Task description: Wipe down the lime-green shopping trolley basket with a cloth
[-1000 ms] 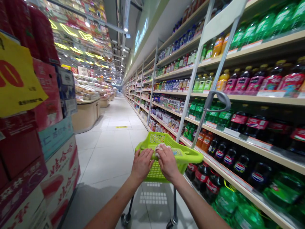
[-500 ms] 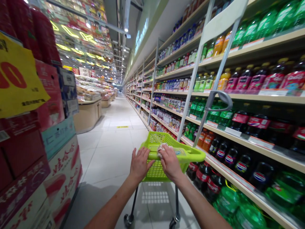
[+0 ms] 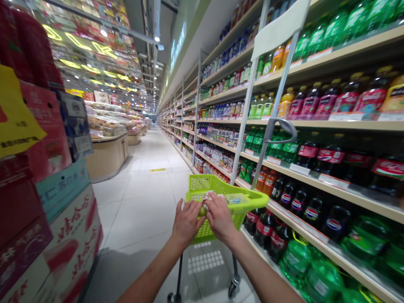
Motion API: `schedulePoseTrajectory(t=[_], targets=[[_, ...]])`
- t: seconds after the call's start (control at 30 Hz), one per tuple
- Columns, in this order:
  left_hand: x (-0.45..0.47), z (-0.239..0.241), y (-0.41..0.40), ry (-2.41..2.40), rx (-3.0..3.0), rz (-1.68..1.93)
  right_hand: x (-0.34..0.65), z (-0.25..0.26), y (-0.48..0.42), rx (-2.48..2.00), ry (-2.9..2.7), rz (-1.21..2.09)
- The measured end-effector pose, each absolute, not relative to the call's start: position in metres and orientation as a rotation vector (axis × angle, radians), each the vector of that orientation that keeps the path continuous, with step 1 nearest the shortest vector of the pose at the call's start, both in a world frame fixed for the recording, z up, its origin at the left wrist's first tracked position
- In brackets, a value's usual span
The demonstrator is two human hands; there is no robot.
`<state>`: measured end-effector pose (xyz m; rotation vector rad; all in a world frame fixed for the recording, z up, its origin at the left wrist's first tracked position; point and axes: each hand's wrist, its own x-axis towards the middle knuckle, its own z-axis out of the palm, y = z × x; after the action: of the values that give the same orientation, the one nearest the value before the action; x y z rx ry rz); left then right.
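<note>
A lime-green shopping cart (image 3: pixel 202 182) with a perforated basket stands in front of me. My left hand (image 3: pixel 187 221) is closed over the left end of its green handle. My right hand (image 3: pixel 221 216) presses a crumpled whitish cloth (image 3: pixel 211 198) onto the handle, its fingers bent over it. The two hands are side by side, with the left fingertips close to the cloth. A clear label panel (image 3: pixel 236 199) shows on the handle just right of my right hand. The fingers cover part of the cloth and the grip.
Shelves of soda bottles (image 3: pixel 334 153) line the right side, with a grey-handled rolling ladder (image 3: pixel 279 109) leaning there. Stacked drink cartons (image 3: pixel 67 227) rise on the left under a yellow price sign (image 3: pixel 19 118). A tiled aisle (image 3: pixel 142 185) runs ahead past a wooden display stand (image 3: pixel 107 158).
My right hand has slid left along the handle with the cloth, closing the gap to my left hand. The view has turned slightly right, and the cart sits a little farther left.
</note>
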<state>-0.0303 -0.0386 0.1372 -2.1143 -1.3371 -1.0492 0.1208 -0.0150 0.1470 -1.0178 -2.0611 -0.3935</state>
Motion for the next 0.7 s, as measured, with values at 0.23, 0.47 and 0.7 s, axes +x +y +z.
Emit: schedulePoseTrajectory(t=[0.23, 0.47, 0.7], targets=[[-0.031, 0.128, -0.042, -1.32, -2.099, -1.083, 0.187, 0.146, 0.007, -1.241, -1.672, -0.351], [-0.004, 0.143, -0.046, -1.388, -2.238, -1.119, 0.124, 0.156, -0.019, -1.055, -1.832, -0.021], [0.031, 0.171, -0.042, -1.692, -2.354, -1.047, 0.139, 0.155, -0.026, -0.923, -1.702, 0.42]])
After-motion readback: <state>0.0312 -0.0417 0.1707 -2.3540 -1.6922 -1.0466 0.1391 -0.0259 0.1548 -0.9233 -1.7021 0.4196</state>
